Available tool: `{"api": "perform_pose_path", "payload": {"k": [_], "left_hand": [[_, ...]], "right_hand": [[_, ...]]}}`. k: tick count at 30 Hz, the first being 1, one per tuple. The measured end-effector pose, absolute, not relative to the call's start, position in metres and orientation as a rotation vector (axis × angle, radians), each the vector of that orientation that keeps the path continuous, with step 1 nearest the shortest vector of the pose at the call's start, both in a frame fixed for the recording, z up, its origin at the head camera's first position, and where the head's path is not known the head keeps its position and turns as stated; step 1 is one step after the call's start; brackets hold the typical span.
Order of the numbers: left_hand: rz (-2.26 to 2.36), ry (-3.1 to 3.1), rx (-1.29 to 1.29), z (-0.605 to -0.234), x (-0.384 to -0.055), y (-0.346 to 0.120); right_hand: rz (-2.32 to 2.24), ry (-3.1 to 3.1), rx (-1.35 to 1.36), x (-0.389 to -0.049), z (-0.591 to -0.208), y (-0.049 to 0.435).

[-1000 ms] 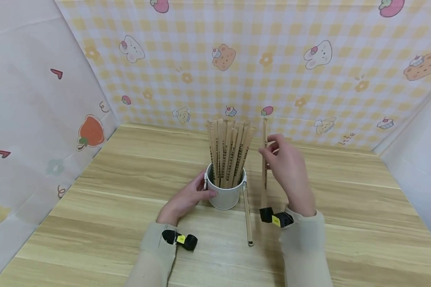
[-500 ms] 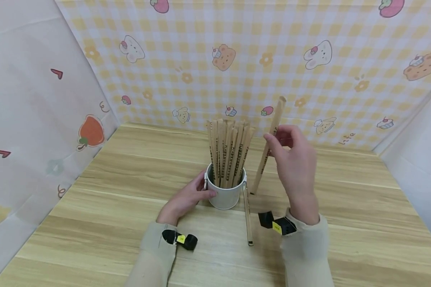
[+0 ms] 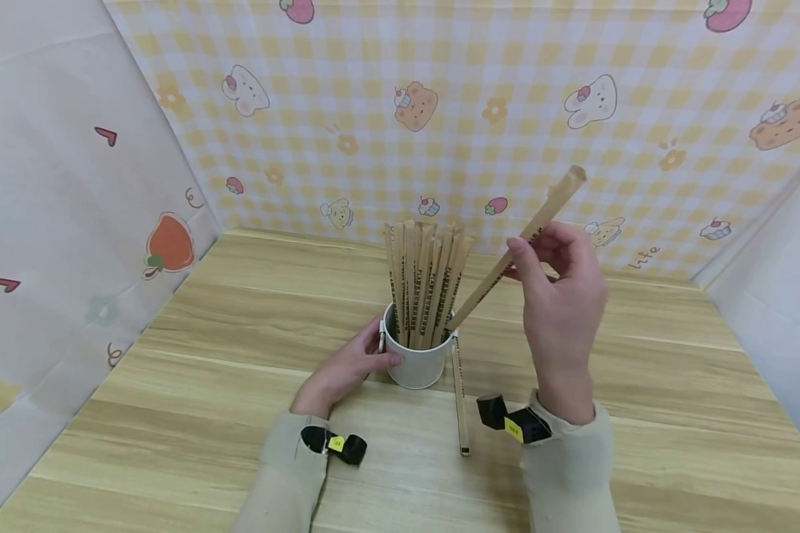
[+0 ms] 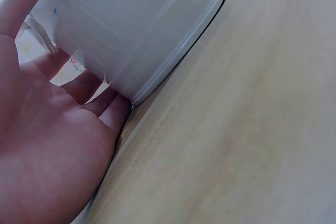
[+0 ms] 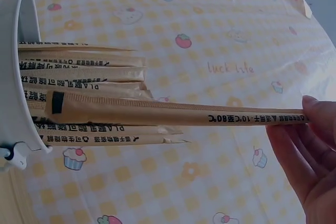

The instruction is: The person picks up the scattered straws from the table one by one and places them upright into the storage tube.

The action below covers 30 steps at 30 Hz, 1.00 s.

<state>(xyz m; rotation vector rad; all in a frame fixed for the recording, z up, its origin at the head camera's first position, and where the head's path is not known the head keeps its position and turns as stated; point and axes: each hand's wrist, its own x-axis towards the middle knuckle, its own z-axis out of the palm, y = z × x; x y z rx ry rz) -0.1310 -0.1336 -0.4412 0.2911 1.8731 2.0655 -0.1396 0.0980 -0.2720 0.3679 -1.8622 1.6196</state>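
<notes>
My left hand (image 3: 350, 366) grips the side of a small white bucket (image 3: 418, 371), thumb in front and fingers behind. Several paper-wrapped straws (image 3: 421, 281) stand upright in the bucket. Between thumb and fingers, my right hand (image 3: 563, 303) pinches one more wrapped straw (image 3: 493, 280) near its middle. That straw slants down to the left, its lower end at the bucket's right rim. In the right wrist view, the black-marked end of the held straw (image 5: 157, 111) overlaps the other straws just outside the rim. The left wrist view shows the bucket's base (image 4: 178, 51) against the table.
Another wrapped straw (image 3: 461, 414) lies on the wooden table (image 3: 207, 414), its far end by the bucket's right side. A yellow checked cloth (image 3: 493, 148) hangs behind the table, and a white patterned sheet (image 3: 53, 185) stands at the left.
My right hand has moved up and to the right, tilting the held straw from upright to slanted and bringing its lower end to the bucket's rim. The left hand and bucket stay put.
</notes>
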Motion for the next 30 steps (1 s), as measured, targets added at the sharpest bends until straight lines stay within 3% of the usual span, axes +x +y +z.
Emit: {"api": "perform_pose_path", "payload": {"k": [7, 18, 30], "left_hand": [[2.091, 1.883, 0.338, -0.450, -0.135, -0.134], [2.086, 1.895, 0.354, -0.450, -0.134, -0.134], [2.099, 1.866, 0.363, -0.448, -0.133, -0.133]], "right_hand": [[1.612, -1.909, 0.421, -0.140, -0.272, 0.089], [1.388, -2.297, 0.415, -0.169, -0.308, 0.087], [1.118, -2.725, 0.426, -0.174, -0.321, 0.087]]}}
